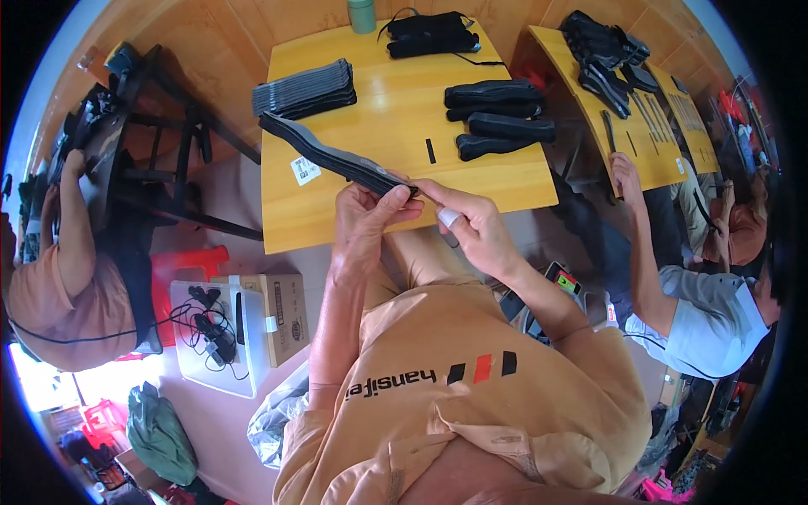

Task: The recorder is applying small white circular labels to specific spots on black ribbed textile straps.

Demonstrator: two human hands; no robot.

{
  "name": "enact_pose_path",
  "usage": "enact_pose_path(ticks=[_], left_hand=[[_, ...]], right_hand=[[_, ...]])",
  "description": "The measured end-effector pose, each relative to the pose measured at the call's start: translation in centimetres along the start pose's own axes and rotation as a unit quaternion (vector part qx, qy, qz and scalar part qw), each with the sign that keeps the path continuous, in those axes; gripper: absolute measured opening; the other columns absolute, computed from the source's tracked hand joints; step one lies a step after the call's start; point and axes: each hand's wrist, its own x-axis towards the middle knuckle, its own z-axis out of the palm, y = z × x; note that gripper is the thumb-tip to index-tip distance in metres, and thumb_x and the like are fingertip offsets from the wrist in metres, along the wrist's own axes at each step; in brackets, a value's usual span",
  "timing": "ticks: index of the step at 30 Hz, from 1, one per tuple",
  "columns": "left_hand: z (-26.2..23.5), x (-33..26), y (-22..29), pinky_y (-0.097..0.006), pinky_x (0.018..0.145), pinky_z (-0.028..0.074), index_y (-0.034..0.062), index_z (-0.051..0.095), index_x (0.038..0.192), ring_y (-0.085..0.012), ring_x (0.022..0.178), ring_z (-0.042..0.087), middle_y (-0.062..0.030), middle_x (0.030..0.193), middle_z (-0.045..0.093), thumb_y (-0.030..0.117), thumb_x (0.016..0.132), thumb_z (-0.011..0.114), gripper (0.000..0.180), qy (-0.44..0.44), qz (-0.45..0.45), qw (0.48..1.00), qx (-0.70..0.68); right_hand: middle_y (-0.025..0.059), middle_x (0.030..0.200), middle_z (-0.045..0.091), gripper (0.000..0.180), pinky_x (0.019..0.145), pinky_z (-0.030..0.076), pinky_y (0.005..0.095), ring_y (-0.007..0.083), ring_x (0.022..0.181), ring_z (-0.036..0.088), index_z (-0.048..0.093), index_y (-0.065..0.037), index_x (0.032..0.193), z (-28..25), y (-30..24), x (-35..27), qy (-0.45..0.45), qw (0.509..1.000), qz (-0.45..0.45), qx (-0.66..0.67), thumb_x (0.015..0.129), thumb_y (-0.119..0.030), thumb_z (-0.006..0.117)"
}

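A stack of long, dark grey and black fabric strips (pixel 316 155) slants over the yellow table, its near end gripped in my left hand (pixel 364 215). The left thumb presses on top of the stack, with the fingers curled beneath. At that same end, my right hand (pixel 480 231) pinches the strip tips, its fingers bent inward. White tape (pixel 449 218) wraps one of its digits. What lies between the right fingertips is partly hidden. Beyond the held stack lies a larger pile of similar grey strips (pixel 307 88).
On the yellow table (pixel 387 118) lie folded black bundles (pixel 497 126), a short black strip (pixel 431 151), a white label (pixel 305 171), black pouches (pixel 431 35) and a green cup (pixel 362 15). Co-workers sit left and right. A clear bin of cables (pixel 215 337) stands low left.
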Motion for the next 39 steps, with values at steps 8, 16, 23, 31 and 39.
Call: enact_pose_path(ticks=[8, 16, 23, 31, 39], left_hand=[[0.0, 0.0, -0.3, -0.028, 0.067, 0.055, -0.0056, 0.054, 0.096, -0.0179, 0.070, 0.064, -0.0126, 0.084, 0.062, 0.005, 0.079, 0.064, 0.022, 0.025, 0.000, 1.000, 0.010], [0.0, 0.1, 0.1, -0.027, 0.067, 0.055, -0.0066, 0.056, 0.094, -0.0178, 0.070, 0.064, -0.0129, 0.083, 0.062, 0.005, 0.079, 0.063, 0.020, 0.030, -0.015, 0.999, 0.035], [-0.2, -0.1, -0.8, -0.028, 0.067, 0.055, -0.0068, 0.056, 0.093, -0.0183, 0.069, 0.064, -0.0134, 0.083, 0.063, 0.006, 0.079, 0.063, 0.020, 0.017, -0.055, 0.997, 0.045], [0.9, -0.3, -1.6, -0.027, 0.068, 0.055, -0.0068, 0.054, 0.096, -0.0175, 0.071, 0.064, -0.0117, 0.085, 0.062, 0.002, 0.079, 0.063, 0.020, 0.053, 0.001, 0.997, 0.058], [0.9, -0.2, -2.0, -0.026, 0.063, 0.053, -0.0058, 0.055, 0.095, -0.0178, 0.066, 0.063, -0.0111, 0.082, 0.061, 0.004, 0.080, 0.058, 0.019, 0.092, 0.013, 0.995, 0.027]], right_hand=[[-0.0010, 0.065, 0.046, 0.037, 0.050, 0.031, 0.0162, 0.0034, 0.054, 0.039, 0.048, -0.007, 0.126, -0.5, -0.1, 0.2, -0.074, 0.895, 0.259, 0.354, 0.090, -0.005, 0.039], [0.0173, 0.097, 0.060, 0.059, 0.068, 0.049, 0.0354, 0.0340, 0.081, 0.058, 0.049, -0.011, 0.124, -0.9, -1.0, 0.2, -0.032, 0.988, -0.019, -0.148, 0.069, 0.011, 0.045], [0.0184, 0.101, 0.059, 0.054, 0.073, 0.048, 0.0350, 0.0352, 0.085, 0.058, 0.050, -0.005, 0.121, -1.3, 0.6, -0.9, -0.071, 0.995, 0.019, -0.072, 0.069, 0.011, 0.044], [-0.0010, 0.066, 0.047, 0.042, 0.044, 0.026, 0.0159, 0.0029, 0.051, 0.034, 0.043, -0.004, 0.129, 0.5, 0.1, -0.4, 0.004, 0.900, 0.262, 0.348, 0.087, -0.006, 0.044], [0.0020, 0.068, 0.051, 0.039, 0.049, 0.032, 0.0159, 0.0046, 0.054, 0.041, 0.049, -0.006, 0.125, 2.1, 2.7, -1.0, 0.049, 0.979, 0.122, 0.154, 0.087, -0.005, 0.044]])
